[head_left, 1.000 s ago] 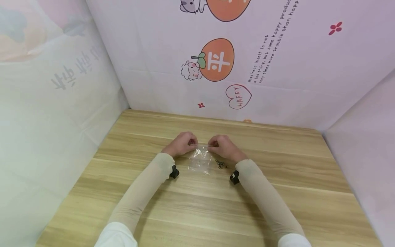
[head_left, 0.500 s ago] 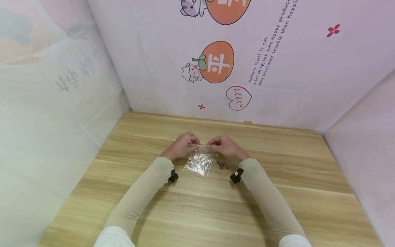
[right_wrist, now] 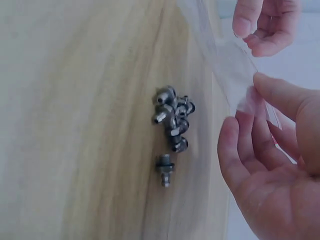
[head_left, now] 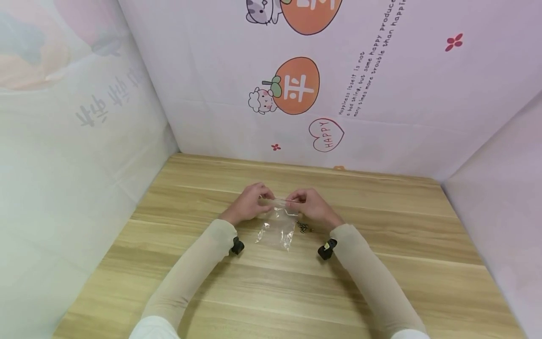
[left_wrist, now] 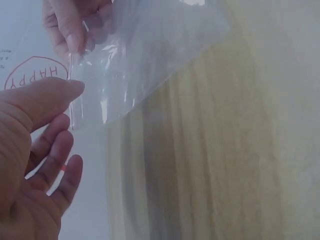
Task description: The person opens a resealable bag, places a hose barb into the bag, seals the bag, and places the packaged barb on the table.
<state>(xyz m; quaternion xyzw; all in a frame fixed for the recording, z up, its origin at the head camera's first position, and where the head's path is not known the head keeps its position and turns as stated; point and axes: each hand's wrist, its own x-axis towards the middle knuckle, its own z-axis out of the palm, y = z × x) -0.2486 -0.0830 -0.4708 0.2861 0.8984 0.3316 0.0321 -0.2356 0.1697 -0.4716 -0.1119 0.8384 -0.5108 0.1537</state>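
A clear plastic zip bag [head_left: 277, 233] hangs between both hands by its top edge. My left hand [head_left: 251, 202] pinches the left end of that edge, with the thumb [left_wrist: 70, 90] over the film in the left wrist view. At the right end, my right hand [head_left: 312, 205] pinches it between thumb and fingers. Just right of the bag lies a small heap of metal fittings [right_wrist: 172, 115] with narrow tips. One separate fitting [right_wrist: 165, 170] lies beside the heap in the right wrist view. The bag looks see-through, with nothing visible inside.
The wood-grain table [head_left: 271, 292] runs back to a printed cloth wall [head_left: 228, 122]. Pale cloth walls also stand at the left [head_left: 84, 188] and right [head_left: 499, 197]. Black wrist cameras sit at the left cuff [head_left: 238, 246] and right cuff [head_left: 327, 249].
Both hands keep hold of the bag's top edge, with the right hand shifted slightly right. The bag's lower part has swung and its glints have changed. The fittings stay in place.
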